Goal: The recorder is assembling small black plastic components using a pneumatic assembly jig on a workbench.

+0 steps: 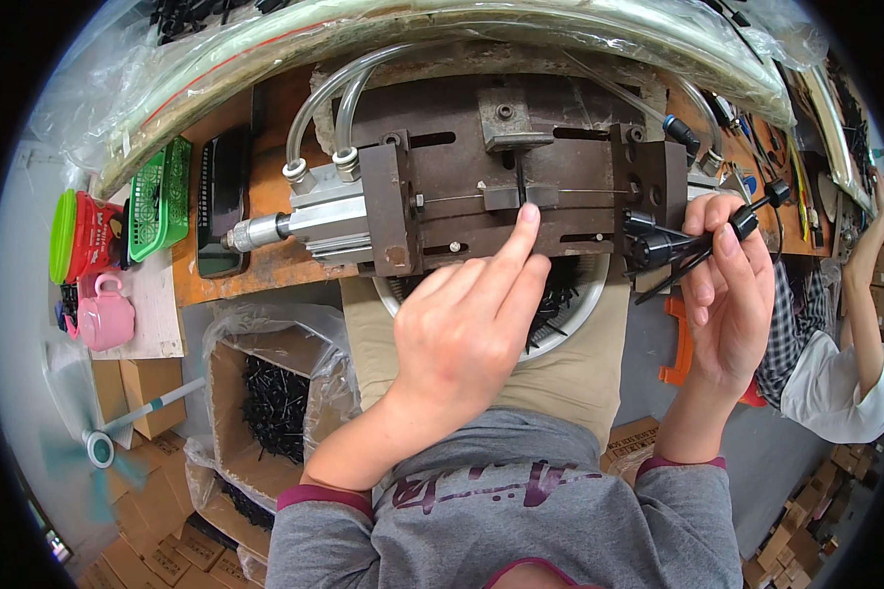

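Observation:
My left hand (467, 329) reaches over a brown metal clamping fixture (452, 221). Its index finger is stretched out, the tip on or just above a thin black part (522, 182) standing between two small grey jaws at the fixture's middle. The thumb is hidden, and I see nothing held in this hand. My right hand (727, 285), off the fixture's right end, is closed around several black plastic pieces (658, 245) with thin stems and round heads. One of them (761, 201) sticks out between thumb and fingers.
A white-rimmed basin (570, 339) of black parts sits at my lap, under the fixture. Air cylinders (329, 221) with clear hoses (304, 108) flank it. Left are a plastic-lined box (231, 393), green basket (162, 196), pink cup (106, 314) and fan (99, 450). Another person (845, 378) sits right.

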Available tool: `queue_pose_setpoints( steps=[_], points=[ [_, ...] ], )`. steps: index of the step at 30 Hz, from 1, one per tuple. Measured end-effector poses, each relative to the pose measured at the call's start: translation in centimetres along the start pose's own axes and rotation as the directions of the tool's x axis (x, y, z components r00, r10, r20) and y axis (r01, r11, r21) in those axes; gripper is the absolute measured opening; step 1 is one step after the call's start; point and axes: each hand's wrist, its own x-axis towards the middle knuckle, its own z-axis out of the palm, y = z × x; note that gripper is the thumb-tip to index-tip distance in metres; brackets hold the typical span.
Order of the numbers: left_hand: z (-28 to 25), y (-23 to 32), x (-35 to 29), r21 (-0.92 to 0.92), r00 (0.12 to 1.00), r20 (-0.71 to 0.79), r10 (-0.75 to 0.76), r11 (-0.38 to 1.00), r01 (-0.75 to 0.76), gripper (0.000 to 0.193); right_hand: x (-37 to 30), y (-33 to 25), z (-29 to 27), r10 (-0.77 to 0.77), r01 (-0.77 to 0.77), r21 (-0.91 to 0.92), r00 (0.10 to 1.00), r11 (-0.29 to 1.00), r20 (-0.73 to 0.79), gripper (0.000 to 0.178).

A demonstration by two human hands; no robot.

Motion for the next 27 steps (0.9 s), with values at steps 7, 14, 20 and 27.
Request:
queue_pose_setpoints(
  steps=[7, 14, 20, 27],
  points=[
    [-1.2, 0.0, 0.9, 0.015, 0.994, 0.097, -0.042, 0.999, 0.04, 0.033, -0.3, -0.1, 0.9, 0.029, -0.028, -0.044, 0.999, 0.999, 0.028, 0.013],
    [-3.9, 0.5, 2.2, -0.494, 0.998, -0.002, 0.056, 0.868, -0.05, 0.047, -1.2, -0.4, 2.8, 0.215, -0.211, -0.065, 0.975, 0.975, 0.058, 0.008],
    [-5.6, 0.0, 2.1, -0.652, 0.972, 0.179, 0.155, 0.758, 0.0, 0.035, -1.0, -0.2, 2.9, 0.254, -0.269, 0.063, 0.949, 0.961, 0.186, 0.012],
    [-5.6, 0.0, 0.3, -0.669, 0.997, 0.081, 0.005, 0.742, 0.051, 0.031, -0.4, -0.2, 1.5, -0.028, 0.03, 0.058, 0.998, 0.998, -0.048, 0.014]
  ],
)
